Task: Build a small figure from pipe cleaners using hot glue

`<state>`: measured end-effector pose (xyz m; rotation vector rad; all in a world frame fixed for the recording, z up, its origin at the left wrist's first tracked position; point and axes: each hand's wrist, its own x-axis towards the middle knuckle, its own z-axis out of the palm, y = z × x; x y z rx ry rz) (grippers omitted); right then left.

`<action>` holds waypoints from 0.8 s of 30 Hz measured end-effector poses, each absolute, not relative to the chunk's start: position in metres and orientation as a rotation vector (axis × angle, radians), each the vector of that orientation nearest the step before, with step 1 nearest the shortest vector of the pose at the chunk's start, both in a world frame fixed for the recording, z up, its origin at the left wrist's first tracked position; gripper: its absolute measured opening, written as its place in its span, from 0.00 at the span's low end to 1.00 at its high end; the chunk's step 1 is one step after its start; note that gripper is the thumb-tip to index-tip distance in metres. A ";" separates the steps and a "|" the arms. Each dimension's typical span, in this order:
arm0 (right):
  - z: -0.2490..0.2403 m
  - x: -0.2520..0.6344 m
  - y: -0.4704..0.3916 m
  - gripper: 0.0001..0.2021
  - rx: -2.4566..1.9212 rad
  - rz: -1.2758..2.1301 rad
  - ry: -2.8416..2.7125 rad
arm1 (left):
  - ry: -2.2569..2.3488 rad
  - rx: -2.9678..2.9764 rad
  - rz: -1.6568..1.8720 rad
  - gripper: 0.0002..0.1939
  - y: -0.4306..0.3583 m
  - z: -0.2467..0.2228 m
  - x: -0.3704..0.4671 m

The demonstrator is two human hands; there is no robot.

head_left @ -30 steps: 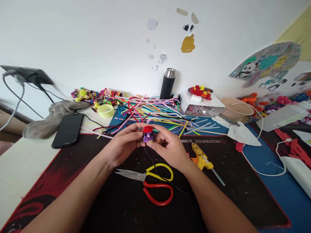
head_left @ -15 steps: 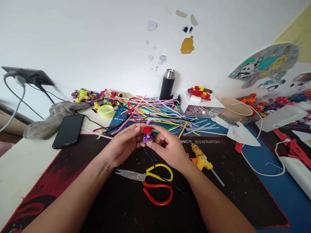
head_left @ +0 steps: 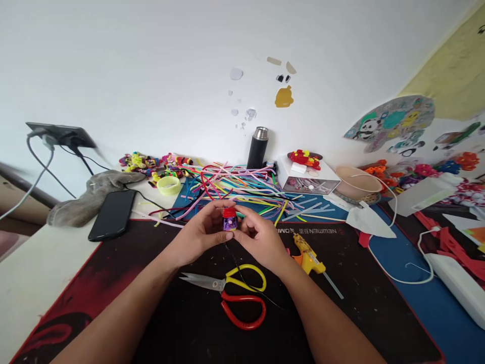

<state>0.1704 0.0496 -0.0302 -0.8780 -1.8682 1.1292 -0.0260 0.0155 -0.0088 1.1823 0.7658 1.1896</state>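
A small red and purple figure [head_left: 229, 220] is held upright between both hands, above the black mat [head_left: 341, 323]. My left hand [head_left: 199, 230] grips it from the left, its thumb across the lower edge and its fingers curled behind. From the right, my right hand [head_left: 263, 235] pinches the same figure, thumb at its base. Scissors [head_left: 227, 296] with one yellow and one red handle lie on the mat below the hands, blades to the left. A thin black cord runs down over the scissors.
A yellow glue gun [head_left: 308, 255] lies right of my right hand. Behind the hands spread many pipe cleaners [head_left: 227, 182], with a black thermos [head_left: 258, 148] and a white box [head_left: 308, 177]. A phone [head_left: 112, 215] lies at the left, a white power strip [head_left: 454, 285] at the right.
The camera view has tilted up slightly, so the scene sits lower. My left thumb has moved down to the figure's lower edge; both hands still hold it.
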 end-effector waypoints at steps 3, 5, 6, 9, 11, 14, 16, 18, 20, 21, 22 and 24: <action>-0.033 0.171 0.050 0.29 -0.889 1.125 -1.882 | 0.756 1.171 1.193 0.27 0.017 -0.012 -0.026; -0.034 0.171 0.050 0.29 -0.890 1.131 -1.882 | 0.753 1.179 1.202 0.26 0.018 -0.014 -0.026; -0.035 0.171 0.051 0.29 -0.886 1.136 -1.879 | 0.757 1.181 1.209 0.26 0.018 -0.015 -0.026; -0.036 0.171 0.051 0.30 -0.876 1.154 -1.867 | 0.774 1.175 1.231 0.24 0.018 -0.015 -0.025; -0.035 0.170 0.050 0.30 -0.877 1.167 -1.868 | 0.779 1.169 1.235 0.23 0.019 -0.014 -0.024; -0.034 0.170 0.050 0.30 -0.886 1.190 -1.878 | 0.795 1.147 1.244 0.24 0.020 -0.013 -0.025; -0.033 0.169 0.051 0.30 -0.893 1.188 -1.874 | 0.811 1.123 1.248 0.25 0.020 -0.012 -0.026; -0.032 0.169 0.051 0.29 -0.900 1.181 -1.853 | 0.816 1.100 1.247 0.24 0.020 -0.012 -0.027; -0.030 0.170 0.051 0.28 -0.907 1.180 -1.830 | 0.818 1.082 1.245 0.24 0.021 -0.013 -0.027; -0.029 0.170 0.051 0.28 -0.910 1.179 -1.822 | 0.819 1.076 1.245 0.24 0.021 -0.013 -0.027; -0.029 0.170 0.051 0.27 -0.910 1.176 -1.817 | 0.819 1.073 1.245 0.24 0.021 -0.014 -0.028; -0.029 0.171 0.052 0.27 -0.910 1.168 -1.812 | 0.818 1.079 1.239 0.25 0.022 -0.017 -0.028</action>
